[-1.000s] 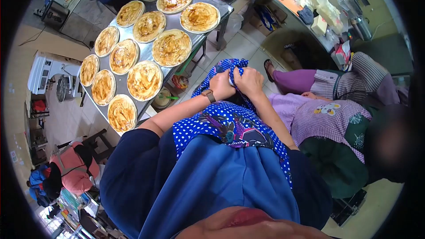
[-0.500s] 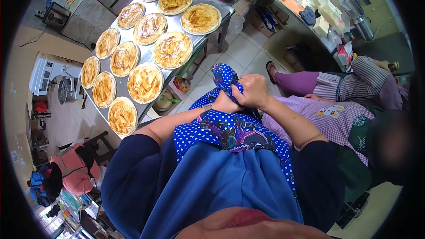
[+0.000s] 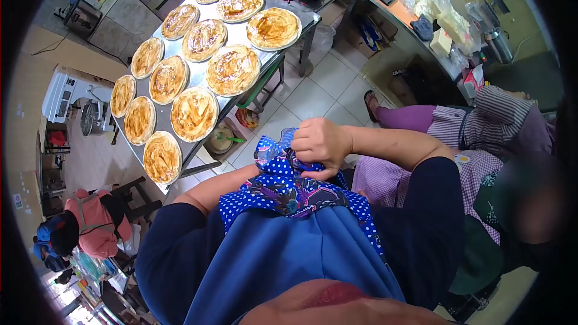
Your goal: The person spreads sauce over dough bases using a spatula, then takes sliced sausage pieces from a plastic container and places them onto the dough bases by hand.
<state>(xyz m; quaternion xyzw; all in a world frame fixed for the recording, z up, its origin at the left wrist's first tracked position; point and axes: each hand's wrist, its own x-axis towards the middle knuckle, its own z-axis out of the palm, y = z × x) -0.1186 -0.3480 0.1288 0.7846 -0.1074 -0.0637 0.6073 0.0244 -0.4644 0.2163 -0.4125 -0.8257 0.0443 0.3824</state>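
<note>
The blue polka-dotted apron [image 3: 283, 186] with floral patches covers my front. My right hand [image 3: 319, 144] is closed round a bunched part of its cloth, palm down, fingers wrapped over. Folded fabric hides my left hand; only the left forearm shows, reaching in behind the bunched cloth. Beyond, on the left, a metal table [image 3: 192, 99] holds several round, flat, brown-glazed pastries [image 3: 194, 114].
A co-worker in a checked apron [image 3: 385, 180] sits close on the right; another person's purple-clad leg [image 3: 406, 110] stretches behind. A side counter [image 3: 421, 39] holds a scale, bags and boxes. A mixer [image 3: 75, 99] stands at left.
My right hand has moved left and turned over with the cloth, its elbow swinging outward. My left hand, visible earlier gripping the apron cloth, has gone behind the fabric.
</note>
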